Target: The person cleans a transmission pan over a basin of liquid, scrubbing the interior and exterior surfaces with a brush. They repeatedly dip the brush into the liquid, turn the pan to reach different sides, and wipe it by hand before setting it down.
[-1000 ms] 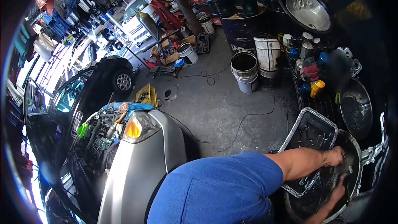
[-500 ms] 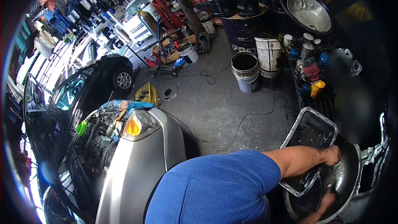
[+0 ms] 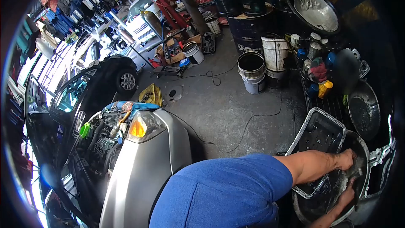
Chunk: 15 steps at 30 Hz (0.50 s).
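Cars fill the left of the view: a silver one [image 3: 143, 164] with its bonnet up just beside the person's blue sleeve [image 3: 223, 192], a dark one [image 3: 84, 93] beyond. Buckets [image 3: 252, 71] stand well apart on the concrete floor [image 3: 219, 109]. At lower right a rectangular metal pan [image 3: 319, 137] leans into a round dark basin [image 3: 358, 177]. Both hands are down in that basin, close together: the left hand [image 3: 346, 159] above, the right hand [image 3: 346, 196] below. Between them lies a small grey part [image 3: 355, 172], nearer the left hand. Whether either clamps it I cannot tell.
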Each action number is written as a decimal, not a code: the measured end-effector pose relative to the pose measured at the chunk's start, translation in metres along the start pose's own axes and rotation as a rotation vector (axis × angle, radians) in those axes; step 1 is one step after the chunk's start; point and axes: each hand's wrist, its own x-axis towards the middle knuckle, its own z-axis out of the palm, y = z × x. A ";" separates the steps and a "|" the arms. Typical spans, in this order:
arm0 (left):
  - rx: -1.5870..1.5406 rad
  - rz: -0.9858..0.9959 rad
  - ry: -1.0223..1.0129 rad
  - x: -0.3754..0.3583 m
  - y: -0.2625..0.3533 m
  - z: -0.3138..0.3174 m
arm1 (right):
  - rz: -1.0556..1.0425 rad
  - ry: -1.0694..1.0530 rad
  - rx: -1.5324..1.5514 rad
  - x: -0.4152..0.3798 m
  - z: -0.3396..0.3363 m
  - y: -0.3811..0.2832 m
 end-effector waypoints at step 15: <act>-0.130 -0.212 -0.051 -0.001 -0.001 -0.021 | -0.131 -0.079 -0.413 -0.015 0.088 0.116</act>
